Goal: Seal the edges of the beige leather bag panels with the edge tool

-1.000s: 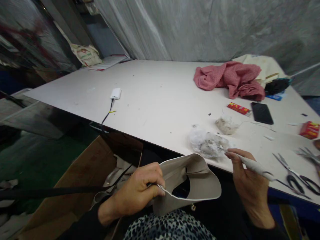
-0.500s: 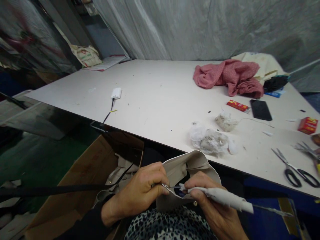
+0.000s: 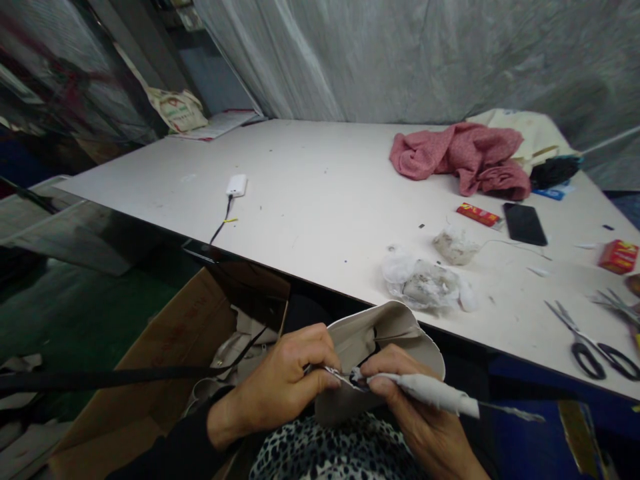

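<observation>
A beige leather-like bag piece (image 3: 395, 327), open at the top, lies in my lap between my hands. My left hand (image 3: 295, 373) pinches its near edge between thumb and fingers. My right hand (image 3: 415, 393) is closed around a white, tapered, wrapped tool (image 3: 435, 392) whose narrow end points at that edge. A thin frayed strand (image 3: 515, 411) trails from the tool's wide end. The tool's tip and the spot it meets are partly hidden by my fingers, so I cannot tell whether it goes through the edge.
A cardboard box (image 3: 165, 333) with beige pieces stands left of my lap. On the white table (image 3: 310, 187) lie plastic-wrapped bundles (image 3: 430, 283), scissors (image 3: 590, 343), a black phone (image 3: 525, 223), red packets (image 3: 619, 257), a pink cloth (image 3: 460, 153) and a white device (image 3: 237, 185) with a cable.
My right hand with the white tool has moved slightly left, closer to my left hand and the pinched edge. My left hand keeps its grip.
</observation>
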`<state>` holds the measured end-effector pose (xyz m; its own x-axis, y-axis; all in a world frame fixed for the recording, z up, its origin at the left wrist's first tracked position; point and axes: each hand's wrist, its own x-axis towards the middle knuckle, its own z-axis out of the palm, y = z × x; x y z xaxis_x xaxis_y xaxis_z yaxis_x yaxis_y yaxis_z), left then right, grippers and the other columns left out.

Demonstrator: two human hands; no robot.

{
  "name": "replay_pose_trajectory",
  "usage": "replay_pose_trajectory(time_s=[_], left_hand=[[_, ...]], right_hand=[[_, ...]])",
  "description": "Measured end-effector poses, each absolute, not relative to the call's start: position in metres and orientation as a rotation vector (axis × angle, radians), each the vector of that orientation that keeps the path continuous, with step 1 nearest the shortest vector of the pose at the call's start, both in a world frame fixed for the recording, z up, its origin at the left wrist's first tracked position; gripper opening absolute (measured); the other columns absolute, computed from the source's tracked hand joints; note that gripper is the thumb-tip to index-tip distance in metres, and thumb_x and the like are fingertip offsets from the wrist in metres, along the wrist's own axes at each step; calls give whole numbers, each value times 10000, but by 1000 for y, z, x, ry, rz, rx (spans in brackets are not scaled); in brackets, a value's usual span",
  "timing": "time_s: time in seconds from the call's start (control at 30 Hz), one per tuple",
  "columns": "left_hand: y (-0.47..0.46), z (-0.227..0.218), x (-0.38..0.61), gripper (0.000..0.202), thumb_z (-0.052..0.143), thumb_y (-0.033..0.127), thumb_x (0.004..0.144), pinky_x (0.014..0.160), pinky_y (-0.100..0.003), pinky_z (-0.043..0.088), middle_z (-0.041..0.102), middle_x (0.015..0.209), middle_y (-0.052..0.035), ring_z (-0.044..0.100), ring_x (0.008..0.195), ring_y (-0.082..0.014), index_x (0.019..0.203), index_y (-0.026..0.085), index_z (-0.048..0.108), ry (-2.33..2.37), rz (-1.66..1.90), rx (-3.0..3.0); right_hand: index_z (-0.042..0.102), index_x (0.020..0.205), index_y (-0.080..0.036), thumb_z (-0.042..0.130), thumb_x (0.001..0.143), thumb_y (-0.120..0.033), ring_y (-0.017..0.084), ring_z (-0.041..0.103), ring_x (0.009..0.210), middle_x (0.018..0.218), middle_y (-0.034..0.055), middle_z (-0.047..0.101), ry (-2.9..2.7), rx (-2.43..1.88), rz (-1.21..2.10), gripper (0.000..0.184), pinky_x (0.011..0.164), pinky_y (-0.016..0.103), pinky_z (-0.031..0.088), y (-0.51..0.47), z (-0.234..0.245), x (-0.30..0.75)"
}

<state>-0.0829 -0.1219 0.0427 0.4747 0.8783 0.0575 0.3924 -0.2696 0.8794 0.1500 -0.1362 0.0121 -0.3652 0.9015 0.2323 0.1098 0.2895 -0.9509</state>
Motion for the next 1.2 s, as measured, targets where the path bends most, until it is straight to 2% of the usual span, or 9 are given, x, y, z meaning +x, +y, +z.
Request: replay_pose_trajectory(time_s=[0.3, 0.57, 0.73, 0.87, 0.93, 1.0, 1.1, 1.2], left_hand=[[-123, 37, -80, 132, 713, 67, 848, 719, -256, 418, 585, 793, -1, 580, 810, -151, 750, 154, 709, 1088, 747, 1757], [-129, 33, -78, 172, 704, 73, 872, 736, -261, 402, 583, 791, 7, 574, 832, -154, 730, 163, 666, 1056, 718, 1832], [-136, 33, -78, 152, 708, 56, 836, 730, -259, 405, 588, 782, 3, 581, 817, -153, 724, 157, 688, 1078, 732, 1806], [-144, 35, -79, 157, 692, 31, 796, 743, -265, 413, 590, 777, -4, 590, 828, -160, 697, 153, 683, 1119, 756, 1789], [-148, 36, -80, 152, 685, 27, 785, 739, -266, 416, 594, 781, -6, 592, 823, -160, 699, 153, 687, 1129, 773, 1787], [-151, 36, -80, 150, 680, 21, 775, 736, -266, 419, 599, 789, -8, 593, 817, -157, 704, 153, 694, 1138, 783, 1786], [-154, 36, -80, 150, 678, 19, 773, 736, -266, 423, 604, 796, -11, 597, 821, -158, 706, 153, 696, 1144, 785, 1797], [-156, 36, -81, 156, 671, 18, 771, 725, -262, 427, 607, 797, -12, 600, 813, -157, 700, 155, 692, 1151, 790, 1811]], right_hand=[[680, 975, -239, 518, 1099, -401, 133, 600, 741, 813, -26, 679, -1875, -754, 997, 261, 692, 252, 428, -129, 21, 145], [650, 947, -211, 529, 1087, -276, 144, 581, 747, 819, -12, 648, -1954, -805, 969, 196, 691, 286, 398, -131, 35, 140], [672, 950, -231, 539, 1079, -280, 147, 603, 752, 822, -17, 671, -1886, -799, 939, 193, 709, 284, 441, -138, 41, 149], [713, 1107, -294, 573, 1070, -273, 140, 709, 836, 921, -28, 761, -1670, -865, 869, 147, 749, 230, 538, -146, 33, 159], [695, 1229, -329, 548, 1084, -276, 135, 749, 857, 949, -35, 791, -1616, -883, 870, 213, 772, 209, 574, -150, 26, 160], [680, 1276, -354, 530, 1092, -272, 131, 768, 879, 973, -40, 804, -1607, -885, 903, 251, 793, 195, 590, -154, 20, 159], [719, 1186, -347, 575, 1068, -265, 145, 768, 925, 1010, -32, 807, -1633, -892, 924, 204, 805, 194, 590, -160, 16, 154], [745, 1099, -311, 634, 1033, -273, 159, 764, 890, 983, -12, 803, -1616, -937, 883, 134, 759, 197, 586, -165, 18, 152]])
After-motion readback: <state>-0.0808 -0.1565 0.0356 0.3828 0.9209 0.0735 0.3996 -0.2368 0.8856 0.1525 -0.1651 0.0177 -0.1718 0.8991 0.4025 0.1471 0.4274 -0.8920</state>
